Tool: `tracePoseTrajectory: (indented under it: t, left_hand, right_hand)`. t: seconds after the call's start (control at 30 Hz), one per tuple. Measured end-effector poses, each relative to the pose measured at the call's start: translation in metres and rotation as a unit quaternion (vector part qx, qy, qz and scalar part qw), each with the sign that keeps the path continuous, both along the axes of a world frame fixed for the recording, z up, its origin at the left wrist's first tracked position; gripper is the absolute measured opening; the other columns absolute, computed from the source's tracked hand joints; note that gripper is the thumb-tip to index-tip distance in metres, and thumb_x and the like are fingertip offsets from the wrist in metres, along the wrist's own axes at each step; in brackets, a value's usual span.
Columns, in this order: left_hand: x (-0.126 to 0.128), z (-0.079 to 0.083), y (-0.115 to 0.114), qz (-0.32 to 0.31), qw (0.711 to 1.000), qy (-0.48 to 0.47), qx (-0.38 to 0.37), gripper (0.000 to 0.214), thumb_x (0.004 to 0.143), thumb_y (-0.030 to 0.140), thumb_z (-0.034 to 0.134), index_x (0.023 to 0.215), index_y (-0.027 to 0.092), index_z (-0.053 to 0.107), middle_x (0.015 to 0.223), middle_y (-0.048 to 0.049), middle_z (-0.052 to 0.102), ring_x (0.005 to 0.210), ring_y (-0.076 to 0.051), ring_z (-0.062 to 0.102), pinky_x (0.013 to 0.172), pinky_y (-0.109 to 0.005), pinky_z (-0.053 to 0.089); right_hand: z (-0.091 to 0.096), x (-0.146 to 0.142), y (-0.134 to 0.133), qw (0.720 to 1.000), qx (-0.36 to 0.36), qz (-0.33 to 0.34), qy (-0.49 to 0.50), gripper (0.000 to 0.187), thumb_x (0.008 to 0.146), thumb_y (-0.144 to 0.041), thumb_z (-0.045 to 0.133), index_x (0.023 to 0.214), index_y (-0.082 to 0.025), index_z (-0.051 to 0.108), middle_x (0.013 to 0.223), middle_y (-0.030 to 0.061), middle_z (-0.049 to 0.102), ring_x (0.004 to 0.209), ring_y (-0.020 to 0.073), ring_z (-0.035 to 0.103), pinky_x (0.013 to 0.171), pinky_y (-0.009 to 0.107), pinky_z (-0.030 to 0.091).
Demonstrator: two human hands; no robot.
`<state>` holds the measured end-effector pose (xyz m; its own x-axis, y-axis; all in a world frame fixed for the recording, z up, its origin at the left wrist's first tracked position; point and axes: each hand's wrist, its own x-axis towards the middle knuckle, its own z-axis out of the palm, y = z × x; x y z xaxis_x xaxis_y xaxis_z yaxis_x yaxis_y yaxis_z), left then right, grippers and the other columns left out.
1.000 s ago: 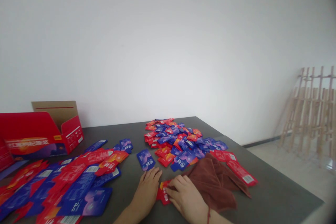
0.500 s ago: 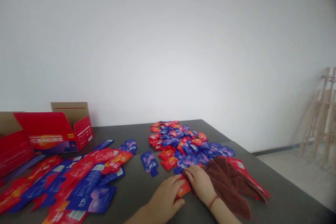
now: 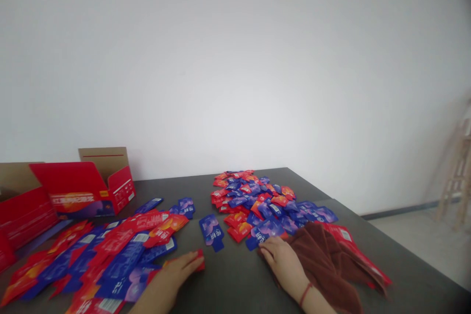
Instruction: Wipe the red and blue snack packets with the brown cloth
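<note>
My left hand (image 3: 176,272) is at the near edge of the left-hand heap of packets, its fingers closed over a red packet (image 3: 200,265). Most of that packet lies hidden under the fingers. On the right, my right hand (image 3: 282,261) rests with its fingers curled over the left end of a crumpled brown cloth (image 3: 324,260). Just beyond those fingertips lies a blue packet (image 3: 254,241), part of a heap of small red and blue packets (image 3: 253,201). A single blue packet (image 3: 211,230) lies flat between the two heaps.
Overlapping red and blue packets (image 3: 121,255) spread over the left side of the dark table (image 3: 235,284). Behind them stand open red cartons (image 3: 73,191) near the wall. A larger red packet (image 3: 342,235) lies partly under the cloth. Wooden stands (image 3: 458,171) are at the far right.
My left hand has moved left with the red packet, away from my right hand to the left heap. My right hand stays on the cloth. The view has shifted slightly.
</note>
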<state>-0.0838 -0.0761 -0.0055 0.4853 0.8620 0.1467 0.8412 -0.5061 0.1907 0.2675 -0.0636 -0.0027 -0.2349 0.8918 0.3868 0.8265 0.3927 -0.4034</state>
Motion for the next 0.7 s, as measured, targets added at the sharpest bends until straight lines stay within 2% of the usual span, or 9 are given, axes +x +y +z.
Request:
tracePoseTrajectory:
  t: [0.07,0.13,0.27,0.37,0.43,0.53,0.6,0.7]
  left_hand:
    - [-0.021,0.005,0.013,0.078,0.996,0.024,0.029,0.071,0.074,-0.002,0.033,0.134,0.033,0.051,0.141,0.0035,0.048,0.126,-0.016,0.048,0.106,-0.034,0.037]
    - [-0.031,0.012,0.029,0.126,0.989,0.049,0.067,0.065,0.076,-0.001,0.033,0.130,0.026,0.056,0.140,-0.0010,0.050,0.126,-0.018,0.048,0.107,-0.036,0.035]
    - [-0.030,0.020,0.053,0.146,0.975,0.114,0.119,0.045,0.085,0.012,0.039,0.125,0.015,0.059,0.135,-0.0116,0.054,0.125,-0.025,0.048,0.106,-0.042,0.034]
    - [-0.021,0.024,0.058,0.154,0.962,0.163,0.155,0.037,0.088,0.017,0.039,0.116,0.012,0.063,0.126,-0.0162,0.059,0.118,-0.030,0.053,0.100,-0.046,0.038]
    - [-0.006,0.027,0.056,0.146,0.958,0.176,0.174,0.036,0.086,0.011,0.038,0.109,0.012,0.066,0.120,-0.0166,0.062,0.114,-0.030,0.055,0.096,-0.046,0.040]
    - [0.036,0.030,0.053,0.103,0.971,0.142,0.164,0.035,0.084,0.010,0.040,0.109,0.016,0.064,0.120,-0.0133,0.062,0.114,-0.028,0.055,0.097,-0.042,0.041]
    - [0.069,0.030,0.058,0.085,0.981,0.104,0.140,0.040,0.088,0.024,0.046,0.126,0.017,0.055,0.134,-0.0139,0.053,0.124,-0.029,0.047,0.103,-0.043,0.036]
    - [0.109,0.024,0.069,0.126,0.987,0.067,0.072,0.059,0.091,0.047,0.044,0.139,0.013,0.043,0.146,-0.0198,0.037,0.134,-0.037,0.035,0.105,-0.051,0.032]
  right_hand:
    - [0.000,0.000,0.000,1.000,-0.004,0.002,0.000,0.026,0.093,-0.022,0.047,0.099,-0.024,0.073,0.101,0.0043,0.070,0.095,0.0203,0.061,0.087,0.031,0.043]
    - [-0.001,0.001,0.000,1.000,-0.008,0.005,0.006,0.027,0.093,-0.022,0.047,0.099,-0.023,0.073,0.103,0.0046,0.070,0.097,0.0207,0.060,0.088,0.031,0.042]
    - [-0.001,0.002,0.001,0.999,-0.030,0.011,0.013,0.027,0.094,-0.025,0.046,0.101,-0.023,0.073,0.105,0.0045,0.069,0.098,0.0206,0.059,0.090,0.030,0.040]
    - [-0.002,0.001,0.002,0.999,-0.040,0.010,0.015,0.027,0.094,-0.027,0.047,0.101,-0.023,0.073,0.104,0.0045,0.069,0.098,0.0207,0.059,0.090,0.029,0.040]
    - [-0.002,0.000,0.003,0.999,-0.035,0.010,0.018,0.027,0.093,-0.026,0.047,0.100,-0.023,0.073,0.103,0.0042,0.070,0.098,0.0208,0.059,0.091,0.029,0.039]
    - [-0.001,-0.001,0.003,0.999,-0.026,0.008,0.022,0.027,0.093,-0.025,0.047,0.100,-0.023,0.073,0.103,0.0040,0.070,0.098,0.0207,0.059,0.091,0.029,0.039]
    - [0.000,-0.001,0.003,1.000,-0.021,0.007,0.021,0.027,0.093,-0.025,0.047,0.100,-0.022,0.073,0.104,0.0042,0.070,0.098,0.0204,0.059,0.091,0.029,0.039]
    - [0.001,0.001,0.002,1.000,-0.017,0.012,0.020,0.028,0.094,-0.026,0.046,0.101,-0.022,0.073,0.104,0.0042,0.070,0.098,0.0196,0.059,0.090,0.029,0.040]
